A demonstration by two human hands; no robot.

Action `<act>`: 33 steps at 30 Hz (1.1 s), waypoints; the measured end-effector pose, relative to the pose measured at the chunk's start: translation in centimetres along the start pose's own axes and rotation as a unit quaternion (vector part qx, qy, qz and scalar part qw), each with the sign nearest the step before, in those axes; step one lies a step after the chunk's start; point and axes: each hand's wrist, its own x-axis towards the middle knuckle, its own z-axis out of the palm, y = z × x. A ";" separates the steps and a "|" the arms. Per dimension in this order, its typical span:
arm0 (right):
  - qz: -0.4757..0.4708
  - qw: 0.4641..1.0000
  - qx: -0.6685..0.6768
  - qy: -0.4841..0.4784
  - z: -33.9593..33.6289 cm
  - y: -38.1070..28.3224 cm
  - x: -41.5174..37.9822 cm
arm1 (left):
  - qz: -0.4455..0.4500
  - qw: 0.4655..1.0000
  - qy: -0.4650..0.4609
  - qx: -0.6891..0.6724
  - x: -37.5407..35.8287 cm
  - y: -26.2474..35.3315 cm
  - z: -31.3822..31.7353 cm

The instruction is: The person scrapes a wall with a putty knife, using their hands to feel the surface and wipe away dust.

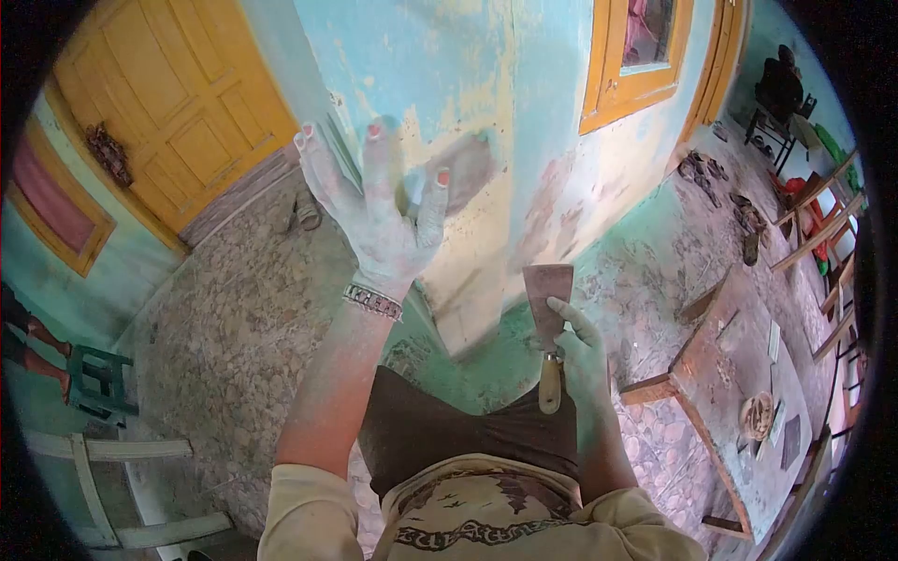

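Left hand (382, 224): raised before the wall (468, 75), dust-coated, fingers released and spread; contact with the wall cannot be determined. A bracelet (372, 301) encircles the wrist. Right hand (585, 351): fingers grasping the scraper (549, 304), blade upward, wooden handle downward. The scraper is located in front of the wall's lower part. Counter (706, 374): to the right, carrying a round item (756, 416). Green stool (98, 379): far left.

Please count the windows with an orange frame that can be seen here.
2. The left window is at the far left, beside the orange door; the right window is at upper right, in the pale blue wall. Others may be hidden or cut off.
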 end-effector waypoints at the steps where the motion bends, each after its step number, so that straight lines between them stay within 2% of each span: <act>1: 0.003 1.000 0.019 -0.002 -0.5 0.1 0.0 | 0.017 1.000 -0.004 0.024 0.4 -0.2 -0.1; 5: 0.021 0.999 0.042 -0.009 -2.0 0.4 0.0 | 0.029 0.992 -0.041 0.118 1.4 -0.2 -0.8; 8: 0.014 0.997 0.065 -0.050 -3.3 1.0 0.2 | 0.058 0.985 -0.069 0.148 1.3 0.2 -1.1; 11: 0.014 0.985 0.142 -0.093 -3.3 0.0 -0.1 | 0.090 0.989 -0.052 0.102 0.8 -0.6 -1.0; 14: 0.038 0.973 0.185 -0.135 -3.5 0.0 -0.1 | 0.062 0.996 0.012 0.057 1.1 -0.3 -0.3; 17: 0.122 0.944 0.275 -0.132 -3.9 0.0 0.0 | 0.036 0.995 -0.011 0.097 1.5 0.2 -0.3; 20: 0.119 0.939 0.285 -0.153 -3.6 -0.1 0.3 | 0.078 0.986 -0.069 0.131 1.3 0.3 -1.1; 23: 0.104 0.944 0.271 -0.155 -3.5 0.7 0.8 | 0.091 0.989 -0.046 0.109 0.9 -0.3 -0.8; 26: 0.073 0.938 0.297 -0.161 -2.9 2.1 1.5 | 0.040 0.997 0.012 0.059 0.8 0.1 0.2; 29: 0.085 0.958 0.228 -0.151 -1.5 1.5 1.9 | 0.032 0.998 0.000 0.062 0.9 0.2 0.0; 30: 0.062 0.961 0.221 -0.152 -0.7 1.1 1.8 | 0.036 0.997 -0.018 0.063 0.9 0.2 -0.2; 33: 0.051 0.983 0.154 -0.091 1.0 0.0 1.7 | 0.047 0.995 -0.057 0.073 0.9 0.1 -0.9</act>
